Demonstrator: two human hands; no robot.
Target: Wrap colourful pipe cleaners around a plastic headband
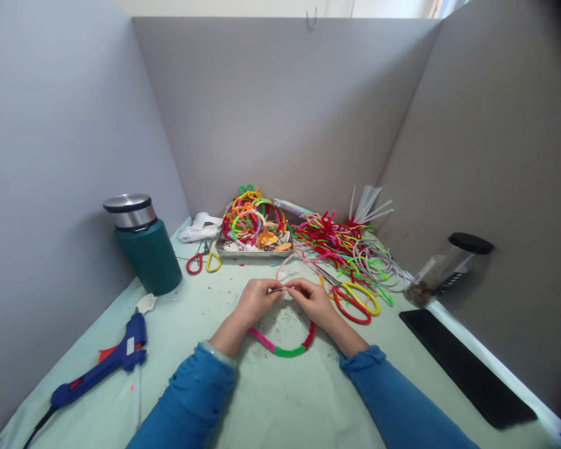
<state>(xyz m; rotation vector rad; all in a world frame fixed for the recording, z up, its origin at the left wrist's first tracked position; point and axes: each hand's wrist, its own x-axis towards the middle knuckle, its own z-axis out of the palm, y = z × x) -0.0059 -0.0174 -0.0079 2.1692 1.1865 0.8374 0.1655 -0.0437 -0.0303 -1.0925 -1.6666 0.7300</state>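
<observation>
Above the middle of the table, my left hand and my right hand meet with their fingertips pinched together. A curved band wrapped in fuzzy pipe cleaner, pink, green and red along its length, loops below them. My left hand is closed on the band near its thin greyish end. A pale pink pipe cleaner rises from between the fingertips, and my right fingers pinch it against the band. Exactly where it wraps is hidden by the fingers. Red-and-yellow-handled scissors lie just right of my right hand.
Behind my hands, a metal tray bears colourful pipe-cleaner loops, beside a tangled heap of pipe cleaners. At left are a green flask, small scissors and a blue glue gun. A clear jar and black slab lie right.
</observation>
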